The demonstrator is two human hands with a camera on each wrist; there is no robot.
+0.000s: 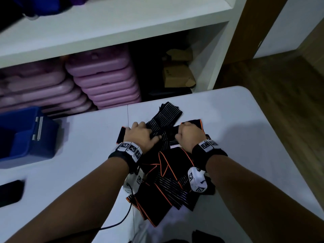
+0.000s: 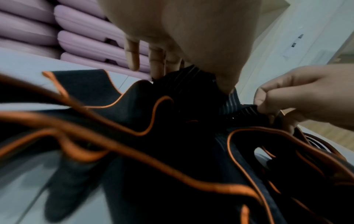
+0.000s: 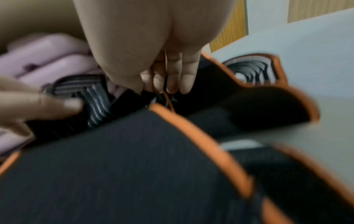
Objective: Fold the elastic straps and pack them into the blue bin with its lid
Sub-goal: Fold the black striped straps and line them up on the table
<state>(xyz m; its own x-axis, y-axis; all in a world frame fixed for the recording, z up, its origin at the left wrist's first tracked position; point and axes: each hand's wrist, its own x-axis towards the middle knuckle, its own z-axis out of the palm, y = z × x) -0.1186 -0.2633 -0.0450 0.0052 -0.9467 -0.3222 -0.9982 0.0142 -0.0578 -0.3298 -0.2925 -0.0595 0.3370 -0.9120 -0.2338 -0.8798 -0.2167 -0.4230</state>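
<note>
A pile of black elastic straps [image 1: 168, 174] with orange trim lies in the middle of the white table [image 1: 245, 137]. Across its far side lies a grey-striped strap [image 1: 166, 116]. My left hand [image 1: 151, 135] pinches this strap between thumb and fingers [image 2: 156, 63]. My right hand [image 1: 180, 135] grips the same strap [image 2: 231, 104] a little to the right, its fingers [image 3: 172, 81] curled against the thumb. The blue bin [image 1: 22, 137] stands open at the table's left edge, a grey latch [image 1: 37, 128] on its side. Its lid is not clearly visible.
Stacked purple cases [image 1: 105, 81] and cardboard boxes [image 1: 177, 72] fill the white shelf behind the table. A black flat device [image 1: 10, 192] lies near the left front edge. A black cable [image 1: 121, 221] runs off the table front. Wooden floor [image 1: 280, 102] lies to the right.
</note>
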